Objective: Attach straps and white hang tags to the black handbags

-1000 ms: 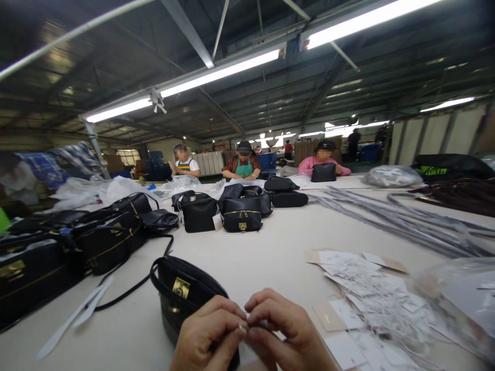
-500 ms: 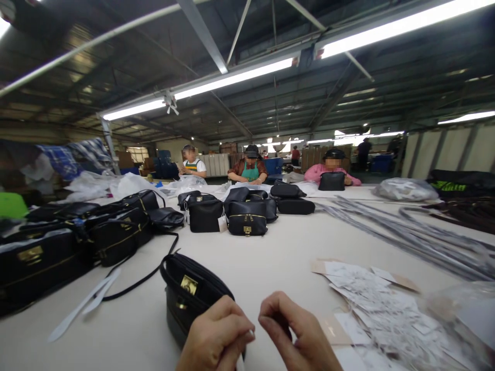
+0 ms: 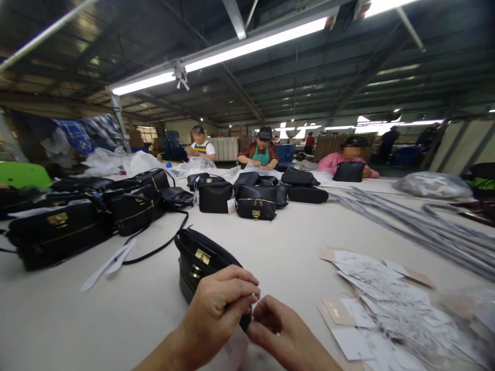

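At the near edge, my left hand [image 3: 220, 309] is closed in a pinch, with a small white bit showing at its fingertips, like the end of a hang tag's string. Below it hangs a pale hang tag [image 3: 234, 348], partly hidden and blurred. My right hand [image 3: 284, 330] curls close beside it, thumb and fingers pinched; what lies between them is too small to make out. Just behind both hands stands a black handbag [image 3: 189, 268] with gold hardware, its top open, its right end covered by my left hand.
Black handbags [image 3: 62, 232] crowd the left, and several more [image 3: 257, 201] stand mid-table. White strips [image 3: 108, 265] lie at left. A heap of hang tags [image 3: 386, 293] spreads at right, with plastic-wrapped straps [image 3: 406, 226] beyond. Co-workers [image 3: 260, 154] sit across the table.
My hands have come nearly together beside the bag, the right one moving in lower. The pale tag now shows more beneath them. The whole view has shifted, moving the scene up and right.
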Demonstrator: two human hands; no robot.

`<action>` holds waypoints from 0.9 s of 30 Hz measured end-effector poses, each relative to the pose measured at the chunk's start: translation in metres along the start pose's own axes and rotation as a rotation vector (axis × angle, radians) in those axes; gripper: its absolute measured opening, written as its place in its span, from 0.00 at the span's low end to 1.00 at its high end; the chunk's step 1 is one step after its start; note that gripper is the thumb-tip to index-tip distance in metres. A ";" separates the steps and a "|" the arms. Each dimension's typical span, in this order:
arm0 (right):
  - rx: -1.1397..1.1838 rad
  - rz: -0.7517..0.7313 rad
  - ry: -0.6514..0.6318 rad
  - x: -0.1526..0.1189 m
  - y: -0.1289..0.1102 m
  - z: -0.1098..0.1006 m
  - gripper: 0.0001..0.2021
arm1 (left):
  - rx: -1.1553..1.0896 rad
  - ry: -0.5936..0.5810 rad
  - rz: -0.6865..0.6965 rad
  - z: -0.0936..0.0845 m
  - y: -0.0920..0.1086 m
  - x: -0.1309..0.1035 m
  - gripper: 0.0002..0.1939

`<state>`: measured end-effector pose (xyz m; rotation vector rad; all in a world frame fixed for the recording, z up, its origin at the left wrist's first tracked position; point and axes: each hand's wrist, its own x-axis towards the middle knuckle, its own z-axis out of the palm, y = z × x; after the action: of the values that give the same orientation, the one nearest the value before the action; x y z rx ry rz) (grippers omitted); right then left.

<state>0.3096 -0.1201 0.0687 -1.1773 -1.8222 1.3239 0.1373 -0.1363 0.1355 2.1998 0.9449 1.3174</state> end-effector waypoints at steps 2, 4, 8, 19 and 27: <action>0.043 -0.025 -0.014 0.003 0.008 0.015 0.16 | -0.011 0.008 0.016 0.001 0.000 0.000 0.12; 0.101 -0.078 -0.006 0.006 0.012 0.027 0.18 | -0.021 0.007 0.027 0.001 0.000 0.000 0.12; 0.334 -0.203 -0.102 0.009 0.005 0.028 0.08 | -0.019 0.006 0.049 0.001 0.002 -0.001 0.12; 0.202 -0.216 0.023 0.006 0.009 -0.030 0.16 | 0.057 0.007 0.189 -0.010 0.004 -0.002 0.11; 0.025 -0.309 0.529 0.008 0.002 -0.038 0.17 | 0.117 -0.022 0.186 -0.002 -0.010 -0.009 0.14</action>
<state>0.3391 -0.0967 0.0793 -1.0539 -1.5140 0.7659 0.1295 -0.1360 0.1247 2.4369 0.8453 1.3457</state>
